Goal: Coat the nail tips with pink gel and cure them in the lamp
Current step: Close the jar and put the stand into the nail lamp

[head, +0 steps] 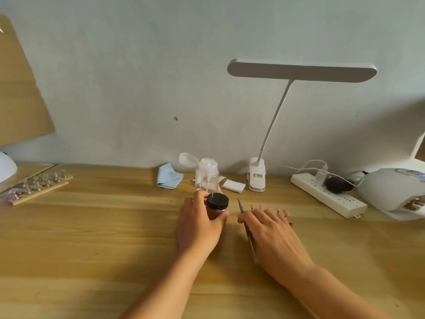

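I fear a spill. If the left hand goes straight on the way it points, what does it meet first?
Probably the clear plastic pump bottle with its flip cap open, just beyond the left hand, which holds the black-lidded pink jar. Depth is unclear.

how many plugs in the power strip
2: a white charger at the far end of the power strip, and a black plug right of it. None seems hidden.
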`<state>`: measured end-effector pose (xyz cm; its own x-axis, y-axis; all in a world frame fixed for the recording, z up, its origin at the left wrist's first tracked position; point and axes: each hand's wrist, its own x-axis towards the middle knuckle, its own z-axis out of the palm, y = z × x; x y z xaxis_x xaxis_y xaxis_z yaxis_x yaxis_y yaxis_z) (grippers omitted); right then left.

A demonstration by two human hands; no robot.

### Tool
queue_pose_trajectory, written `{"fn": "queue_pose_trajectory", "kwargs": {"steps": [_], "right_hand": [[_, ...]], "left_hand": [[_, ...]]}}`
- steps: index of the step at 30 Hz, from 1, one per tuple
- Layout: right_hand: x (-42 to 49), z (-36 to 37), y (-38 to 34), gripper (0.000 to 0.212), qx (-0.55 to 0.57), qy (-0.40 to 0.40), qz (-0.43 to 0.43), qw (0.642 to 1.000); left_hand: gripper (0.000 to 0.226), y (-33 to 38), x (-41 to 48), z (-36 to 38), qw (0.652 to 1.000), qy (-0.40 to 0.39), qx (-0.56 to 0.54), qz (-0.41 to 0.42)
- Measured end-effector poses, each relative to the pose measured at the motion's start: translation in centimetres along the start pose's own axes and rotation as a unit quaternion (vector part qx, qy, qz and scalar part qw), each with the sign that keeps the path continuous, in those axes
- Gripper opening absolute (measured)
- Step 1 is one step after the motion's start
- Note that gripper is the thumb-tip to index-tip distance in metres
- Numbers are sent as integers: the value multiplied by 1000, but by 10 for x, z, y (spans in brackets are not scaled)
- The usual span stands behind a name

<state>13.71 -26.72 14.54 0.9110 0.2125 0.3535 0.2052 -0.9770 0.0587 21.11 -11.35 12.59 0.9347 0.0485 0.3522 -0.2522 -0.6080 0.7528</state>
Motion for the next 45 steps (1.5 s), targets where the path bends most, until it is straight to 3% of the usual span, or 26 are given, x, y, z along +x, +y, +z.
{"fn": "queue_pose_trajectory", "kwargs": {"steps": [6,10,13,15,17,19,21,24,27,34,40,45], "right_hand": [[8,9,-7,39,-56,-21,-19,998],[5,4,-5,59,-48,-52,-22,997],[-4,-4,4,47,-9,-5,-4,1000],[-15,-7,20,25,39,61,75,995],[-27,-8,45,23,109,94,189,971],[-34,-7,68,18,123,33,283,951],[-32,-5,84,32,119,-42,320,939],[-17,-4,90,49,133,-98,306,937],[-7,-7,92,36,159,-124,285,937],[-46,-23,110,15,193,-56,264,943],[-147,-56,180,11,193,89,413,885],[-197,-62,263,20,205,201,574,767]], "left_hand": [[57,-1,1,3,1000,3,-11,-9],[59,-2,1,3,999,1,-35,-23],[58,-2,1,2,999,1,-37,-21],[58,-2,1,3,999,-1,-38,-24],[59,-2,1,3,999,-2,-40,-23],[58,-2,1,3,999,-5,-43,-22],[58,-2,1,4,999,-7,-44,-22],[61,-2,1,3,999,-13,-44,-24],[65,-3,2,2,998,-16,-56,-38],[74,-9,4,5,996,-23,-76,-45],[67,-10,4,8,995,-12,-90,-33],[76,-7,2,6,993,-14,-116,-30]]}}
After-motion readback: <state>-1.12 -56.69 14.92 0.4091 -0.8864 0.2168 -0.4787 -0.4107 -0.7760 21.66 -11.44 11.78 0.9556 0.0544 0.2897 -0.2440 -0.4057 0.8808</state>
